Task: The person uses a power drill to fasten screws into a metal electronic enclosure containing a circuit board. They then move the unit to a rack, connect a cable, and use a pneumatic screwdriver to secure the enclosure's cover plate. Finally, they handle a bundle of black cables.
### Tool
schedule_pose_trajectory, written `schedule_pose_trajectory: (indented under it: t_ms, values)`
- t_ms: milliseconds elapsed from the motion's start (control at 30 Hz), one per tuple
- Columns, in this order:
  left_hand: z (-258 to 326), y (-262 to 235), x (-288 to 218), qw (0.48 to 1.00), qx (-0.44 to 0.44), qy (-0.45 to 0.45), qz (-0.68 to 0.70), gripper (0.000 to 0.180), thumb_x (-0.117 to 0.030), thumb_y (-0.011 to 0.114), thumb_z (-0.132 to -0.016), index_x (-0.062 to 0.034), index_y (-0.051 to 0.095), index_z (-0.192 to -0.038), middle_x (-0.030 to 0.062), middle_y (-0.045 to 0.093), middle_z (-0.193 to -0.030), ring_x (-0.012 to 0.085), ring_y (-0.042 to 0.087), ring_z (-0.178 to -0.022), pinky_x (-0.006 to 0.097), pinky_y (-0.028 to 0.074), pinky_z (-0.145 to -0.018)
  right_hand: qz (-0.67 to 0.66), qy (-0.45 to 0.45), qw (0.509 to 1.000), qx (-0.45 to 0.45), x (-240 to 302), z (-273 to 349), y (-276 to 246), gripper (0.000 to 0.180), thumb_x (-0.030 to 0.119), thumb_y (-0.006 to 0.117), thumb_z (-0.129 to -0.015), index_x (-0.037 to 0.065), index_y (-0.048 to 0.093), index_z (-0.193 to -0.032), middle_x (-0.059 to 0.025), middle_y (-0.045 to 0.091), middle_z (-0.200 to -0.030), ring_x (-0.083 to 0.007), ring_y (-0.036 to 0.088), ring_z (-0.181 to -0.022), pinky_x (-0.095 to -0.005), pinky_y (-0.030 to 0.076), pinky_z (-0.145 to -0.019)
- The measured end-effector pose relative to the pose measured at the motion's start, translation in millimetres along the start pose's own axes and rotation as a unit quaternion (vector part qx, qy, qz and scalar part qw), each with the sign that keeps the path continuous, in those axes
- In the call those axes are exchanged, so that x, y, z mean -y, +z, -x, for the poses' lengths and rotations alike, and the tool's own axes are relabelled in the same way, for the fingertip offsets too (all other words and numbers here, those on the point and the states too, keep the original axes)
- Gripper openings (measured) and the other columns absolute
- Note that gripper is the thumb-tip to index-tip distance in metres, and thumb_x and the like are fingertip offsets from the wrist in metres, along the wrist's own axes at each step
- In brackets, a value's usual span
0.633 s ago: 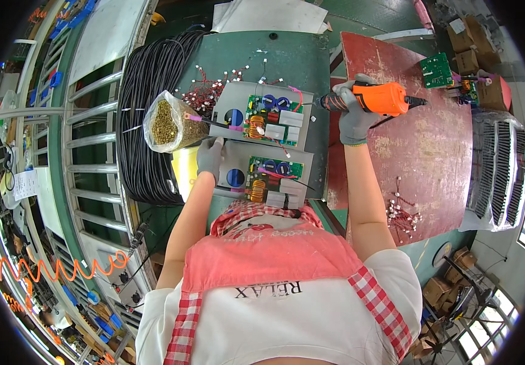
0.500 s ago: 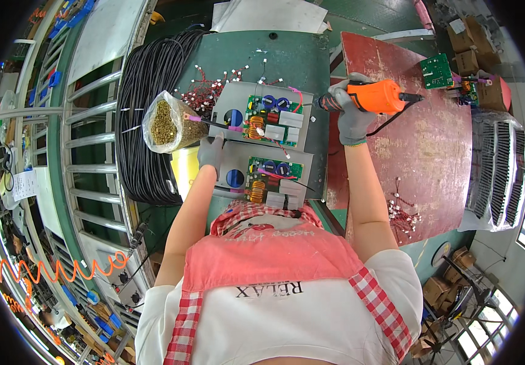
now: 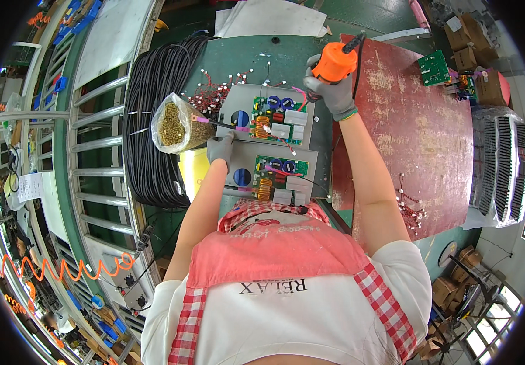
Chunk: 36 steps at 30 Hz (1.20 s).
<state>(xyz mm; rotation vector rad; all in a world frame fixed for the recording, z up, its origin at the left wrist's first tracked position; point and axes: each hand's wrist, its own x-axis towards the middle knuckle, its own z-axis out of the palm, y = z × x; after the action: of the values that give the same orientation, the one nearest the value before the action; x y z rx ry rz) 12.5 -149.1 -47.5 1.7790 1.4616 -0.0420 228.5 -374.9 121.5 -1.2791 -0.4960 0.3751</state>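
Note:
My right hand (image 3: 330, 88), in a grey glove, is closed round an orange electric screwdriver (image 3: 336, 63) with a black cord. Its nose is hidden behind the hand, to the right of the far grey metal plate (image 3: 233, 98). On that plate sits a green circuit board (image 3: 296, 134) with blue round parts, a copper coil and white blocks. A similar board (image 3: 300, 166) lies on the near metal plate (image 3: 312, 157). My gloved left hand (image 3: 220, 150) grips the far plate's near left corner, its fingertips partly hidden. Right beside it stands a clear bag of small brass-coloured parts (image 3: 173, 126).
Red-and-white connector leads (image 3: 214, 92) lie behind the plates. A thick coil of black cable (image 3: 153, 121) is at the left, beside a metal roller rack (image 3: 101, 143). On the right stands a worn red table (image 3: 414, 140) with another green board (image 3: 434, 68) at its far edge.
My right hand has moved left toward the far plate, and the screwdriver has swung from lying sideways to more upright. My left hand stays at the plate's corner; the whole view shifted slightly.

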Motion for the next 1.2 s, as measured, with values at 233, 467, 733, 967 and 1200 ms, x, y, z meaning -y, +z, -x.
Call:
schedule_pose_trajectory:
  t_ms: [233,467,733,967,1200]
  values:
    - [23,-33,-1,0.997,0.038,0.065,-0.032,0.062,-0.044,0.067,-0.076,-0.0014,0.055,-0.12,0.0182,0.064,-0.112,0.0312,0.06,-0.106,0.037,0.044,-0.093,-0.071,-0.185,0.891,-0.407,16,23,-93,0.02,0.011,0.06,-0.079,0.002,0.055,-0.097,-0.0085,0.059,-0.077,-0.0216,0.061,-0.067,-0.036,0.052,-0.061]
    - [56,-108,74,0.972,-0.098,0.213,0.033,0.04,-0.025,0.065,-0.082,-0.0004,0.059,-0.113,0.0133,0.063,-0.103,0.0226,0.062,-0.095,0.034,0.048,-0.086,-0.45,-0.067,0.696,-0.555,-27,153,-260,0.052,0.041,0.051,-0.085,-0.004,0.048,-0.111,-0.017,0.057,-0.109,-0.0325,0.054,-0.107,-0.0563,0.047,-0.087]
    - [55,-112,191,0.918,0.156,-0.127,0.342,0.039,-0.018,0.061,-0.084,0.0003,0.051,-0.117,0.0033,0.054,-0.078,0.0111,0.052,-0.061,0.024,0.042,-0.051,-0.542,0.025,0.727,-0.42,-95,155,-221,0.015,0.008,0.051,-0.089,-0.005,0.057,-0.093,-0.013,0.062,-0.09,-0.0245,0.062,-0.084,-0.0329,0.054,-0.072]
    - [70,-71,150,0.846,0.3,-0.196,0.394,0.027,-0.034,0.048,-0.094,-0.0084,0.052,-0.102,0.0084,0.058,-0.084,0.0149,0.053,-0.064,0.027,0.041,-0.051,-0.013,0.282,0.954,0.096,-17,111,119,0.033,0.025,0.055,-0.086,0.001,0.059,-0.108,-0.0075,0.063,-0.092,-0.0162,0.063,-0.083,-0.0288,0.05,-0.073]
    - [63,-39,146,0.904,0.279,-0.055,0.32,0.036,-0.027,0.048,-0.09,0.0038,0.059,-0.105,0.0152,0.064,-0.086,0.0226,0.063,-0.075,0.032,0.051,-0.064,0.488,0.224,0.761,0.365,-142,156,223,0.044,0.046,0.048,-0.09,0.008,0.063,-0.103,-0.0163,0.065,-0.097,-0.0312,0.063,-0.088,-0.0418,0.047,-0.078]
